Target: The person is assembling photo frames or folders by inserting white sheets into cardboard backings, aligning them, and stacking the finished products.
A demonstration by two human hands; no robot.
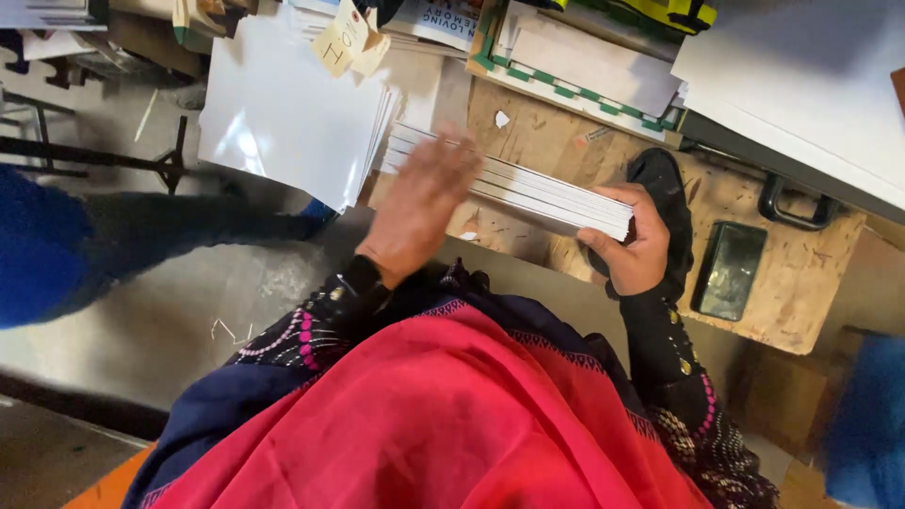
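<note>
A thick stack of white sheets (528, 187) lies across a worn wooden table (745, 198). My left hand (419, 212) rests flat on the stack's left end, blurred, fingers spread and holding nothing. My right hand (633, 240) grips the stack's right end, thumb on top and fingers beneath. A black pouch (667, 184) lies just behind my right hand. My red and dark patterned clothing fills the lower part of the head view.
A pile of glossy white sheets (283, 104) with a yellow note (339, 42) overhangs the table's left side. A phone (728, 271) lies right of my right hand. Stacked papers and a green-edged card (575, 66) sit behind. Another person's blue sleeve (38, 245) is at left.
</note>
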